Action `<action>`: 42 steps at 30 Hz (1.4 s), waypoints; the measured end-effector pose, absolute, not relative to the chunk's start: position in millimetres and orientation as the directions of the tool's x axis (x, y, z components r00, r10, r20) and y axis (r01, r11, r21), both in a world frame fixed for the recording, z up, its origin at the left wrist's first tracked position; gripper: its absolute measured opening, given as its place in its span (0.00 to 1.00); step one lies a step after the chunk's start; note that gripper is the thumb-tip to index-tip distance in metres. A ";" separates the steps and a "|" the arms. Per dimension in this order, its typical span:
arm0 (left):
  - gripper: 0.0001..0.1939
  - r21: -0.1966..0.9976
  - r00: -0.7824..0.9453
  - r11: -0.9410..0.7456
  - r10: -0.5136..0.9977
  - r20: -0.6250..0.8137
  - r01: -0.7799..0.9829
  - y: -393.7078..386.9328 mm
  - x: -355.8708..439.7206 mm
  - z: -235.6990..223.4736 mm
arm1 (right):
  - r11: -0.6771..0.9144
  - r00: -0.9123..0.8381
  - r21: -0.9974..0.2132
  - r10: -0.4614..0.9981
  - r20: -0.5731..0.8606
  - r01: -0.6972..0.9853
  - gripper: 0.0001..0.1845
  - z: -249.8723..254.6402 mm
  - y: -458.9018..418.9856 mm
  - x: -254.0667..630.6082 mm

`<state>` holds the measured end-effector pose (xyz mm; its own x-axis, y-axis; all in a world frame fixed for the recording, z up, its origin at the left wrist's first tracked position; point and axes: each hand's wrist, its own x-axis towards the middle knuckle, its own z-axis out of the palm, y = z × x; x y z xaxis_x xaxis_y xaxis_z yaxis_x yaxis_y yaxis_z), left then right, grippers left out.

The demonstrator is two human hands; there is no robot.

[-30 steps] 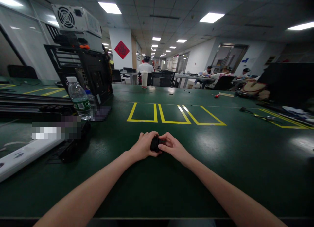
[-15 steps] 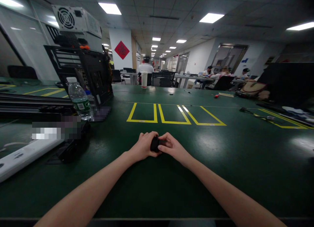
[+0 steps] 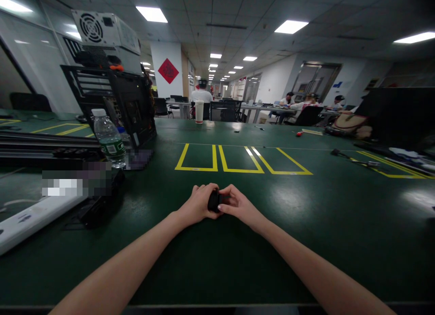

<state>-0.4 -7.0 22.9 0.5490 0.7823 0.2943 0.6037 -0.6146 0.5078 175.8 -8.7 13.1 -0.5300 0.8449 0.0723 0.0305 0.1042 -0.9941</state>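
Note:
A small black object (image 3: 214,201), too dark to name, is held between my two hands low over the green table (image 3: 217,260). My left hand (image 3: 199,203) wraps round it from the left, with thumb and fingers closed on its sides. From the right, the fingertips and thumb of my right hand (image 3: 238,205) pinch at its right edge. Whether the object rests on the tabletop cannot be seen. Just beyond my hands, yellow tape outlines (image 3: 240,171) mark the table.
On the left stand a water bottle (image 3: 110,140), a black computer case (image 3: 131,109) with a power supply (image 3: 105,31) on top, and a white power strip (image 3: 41,215). A white cup (image 3: 199,112) is at the far edge. Cables (image 3: 355,158) lie to the right. People sit in the background.
Both hands stay in nearly the same place on the black object. The whole view has shifted very slightly.

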 end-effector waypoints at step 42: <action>0.28 0.496 0.536 -0.632 0.772 0.341 0.595 -0.8 1.2 12.4 | 0.077 -0.465 -0.996 0.884 0.049 0.041 0.17 9.9 -5.9 174.4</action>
<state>1.2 -0.8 12.4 0.5362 0.7724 0.3406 0.5951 -0.6320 0.4964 174.4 -5.9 9.9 -0.4651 0.8839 0.0493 0.0413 0.0774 -0.9961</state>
